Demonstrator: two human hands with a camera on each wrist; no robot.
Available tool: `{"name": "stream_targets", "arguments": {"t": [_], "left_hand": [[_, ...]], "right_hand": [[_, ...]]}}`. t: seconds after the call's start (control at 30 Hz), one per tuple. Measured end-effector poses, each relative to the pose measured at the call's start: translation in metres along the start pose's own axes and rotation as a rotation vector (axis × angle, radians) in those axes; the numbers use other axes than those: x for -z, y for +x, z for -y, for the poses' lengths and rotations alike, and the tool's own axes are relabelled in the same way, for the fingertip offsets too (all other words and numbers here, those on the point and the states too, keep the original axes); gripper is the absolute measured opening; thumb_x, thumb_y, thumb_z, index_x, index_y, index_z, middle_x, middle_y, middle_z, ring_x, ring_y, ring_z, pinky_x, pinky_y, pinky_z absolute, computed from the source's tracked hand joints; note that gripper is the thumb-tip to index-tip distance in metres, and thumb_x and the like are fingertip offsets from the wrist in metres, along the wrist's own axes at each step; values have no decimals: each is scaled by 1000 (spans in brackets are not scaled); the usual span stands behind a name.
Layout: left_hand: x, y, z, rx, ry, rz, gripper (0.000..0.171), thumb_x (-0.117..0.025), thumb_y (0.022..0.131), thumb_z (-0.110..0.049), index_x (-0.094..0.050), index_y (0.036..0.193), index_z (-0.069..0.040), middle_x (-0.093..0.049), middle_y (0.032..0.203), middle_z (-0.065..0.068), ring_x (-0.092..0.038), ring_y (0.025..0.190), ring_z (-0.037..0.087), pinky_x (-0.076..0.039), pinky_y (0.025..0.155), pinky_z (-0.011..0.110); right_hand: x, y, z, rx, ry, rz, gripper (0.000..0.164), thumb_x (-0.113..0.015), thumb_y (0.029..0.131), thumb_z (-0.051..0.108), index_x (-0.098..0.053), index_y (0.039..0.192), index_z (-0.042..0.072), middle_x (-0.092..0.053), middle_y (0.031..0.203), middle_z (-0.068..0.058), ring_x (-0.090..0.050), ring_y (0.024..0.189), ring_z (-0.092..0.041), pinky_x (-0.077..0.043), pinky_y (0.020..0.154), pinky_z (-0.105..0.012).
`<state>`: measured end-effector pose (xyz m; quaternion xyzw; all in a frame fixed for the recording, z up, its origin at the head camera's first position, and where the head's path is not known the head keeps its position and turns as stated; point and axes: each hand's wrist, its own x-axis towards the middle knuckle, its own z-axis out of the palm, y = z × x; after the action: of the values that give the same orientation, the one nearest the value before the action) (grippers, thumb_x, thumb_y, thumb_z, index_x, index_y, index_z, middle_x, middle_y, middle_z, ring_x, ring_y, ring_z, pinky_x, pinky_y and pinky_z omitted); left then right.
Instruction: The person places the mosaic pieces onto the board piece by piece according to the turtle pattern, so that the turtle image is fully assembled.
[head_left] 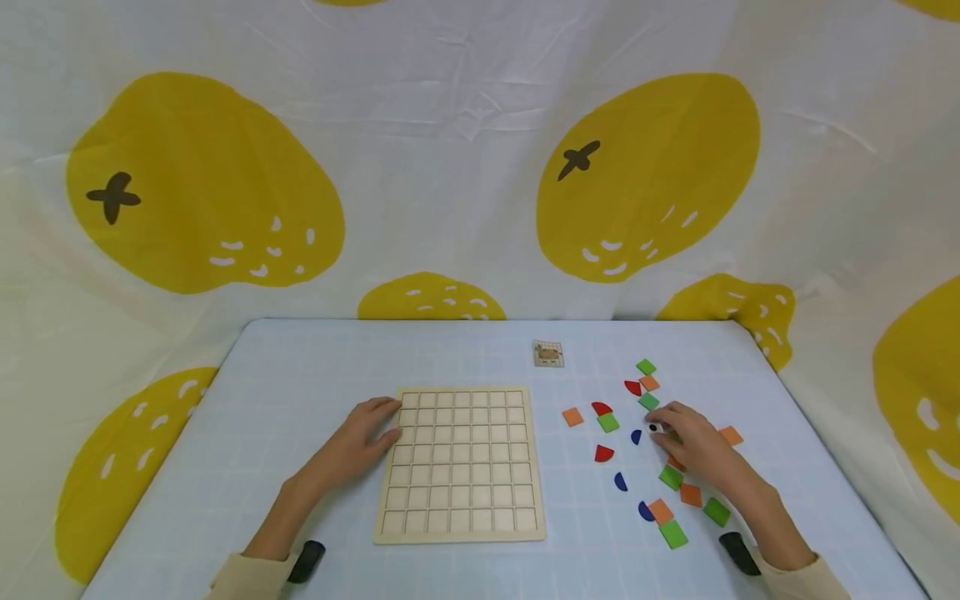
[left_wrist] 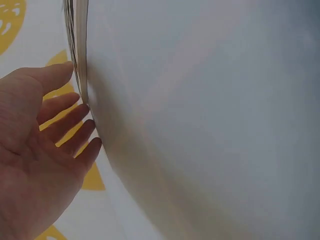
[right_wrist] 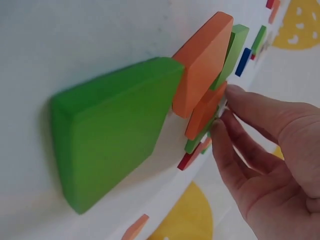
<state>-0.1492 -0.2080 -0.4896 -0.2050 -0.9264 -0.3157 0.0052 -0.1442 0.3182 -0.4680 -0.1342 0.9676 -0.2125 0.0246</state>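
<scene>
A pale wooden board [head_left: 461, 467] with a grid of square recesses lies on the table. My left hand [head_left: 367, 437] rests against its upper left edge, thumb and fingers loosely extended. In the left wrist view the fingertips of that hand [left_wrist: 47, 135] meet the edge of the board [left_wrist: 81, 45]. Over the loose pieces on the right, my right hand [head_left: 696, 444] pinches a small white piece with a black dot [head_left: 653, 428] between thumb and fingers. The right wrist view shows this hand [right_wrist: 265, 150] beside orange and green pieces; the pinched piece is mostly hidden there.
Around the right hand lie several flat pieces: green ones [head_left: 673, 534], orange ones [head_left: 573, 417], red quarter circles [head_left: 603, 453] and blue half circles [head_left: 620, 482]. A small picture card [head_left: 548, 353] lies beyond the board. Behind the table hangs a patterned cloth [head_left: 465, 167].
</scene>
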Motion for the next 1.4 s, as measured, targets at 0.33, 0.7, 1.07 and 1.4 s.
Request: {"name": "stream_targets", "arguments": {"t": [0.33, 0.7, 1.07, 1.4], "left_hand": [[0, -5, 4, -64, 12, 36, 58, -69, 100, -15, -46, 148, 9, -48, 147, 28, -44, 137, 49, -38, 110, 63], [-6, -6, 3, -63, 47, 15, 62, -71, 99, -22, -47, 150, 5, -50, 148, 24, -45, 138, 45, -39, 110, 61], [-1, -6, 2, -53, 45, 36, 62, -71, 99, -23, -48, 150, 4, -50, 149, 23, -45, 137, 44, -40, 109, 61], [3, -4, 4, -69, 30, 54, 62, -70, 100, -22, -46, 151, 3, -47, 152, 24, -42, 140, 45, -38, 110, 63]], "right_hand": [[2, 1, 0, -12, 64, -22, 25, -79, 87, -1, -74, 111, 2, -63, 97, -4, -55, 84, -19, -54, 69, -20], [0, 3, 4, 21, 169, -128, 26, -80, 88, 2, -74, 114, 5, -72, 106, -9, -65, 90, -23, -55, 77, -16], [-4, 16, 17, 46, 268, -138, 25, -74, 93, 0, -73, 118, 3, -73, 111, -10, -68, 103, -30, -59, 87, -28], [-10, 33, 40, -15, 312, -159, 22, -72, 96, 4, -72, 118, 2, -73, 108, -11, -70, 98, -30, -60, 84, -36]]}}
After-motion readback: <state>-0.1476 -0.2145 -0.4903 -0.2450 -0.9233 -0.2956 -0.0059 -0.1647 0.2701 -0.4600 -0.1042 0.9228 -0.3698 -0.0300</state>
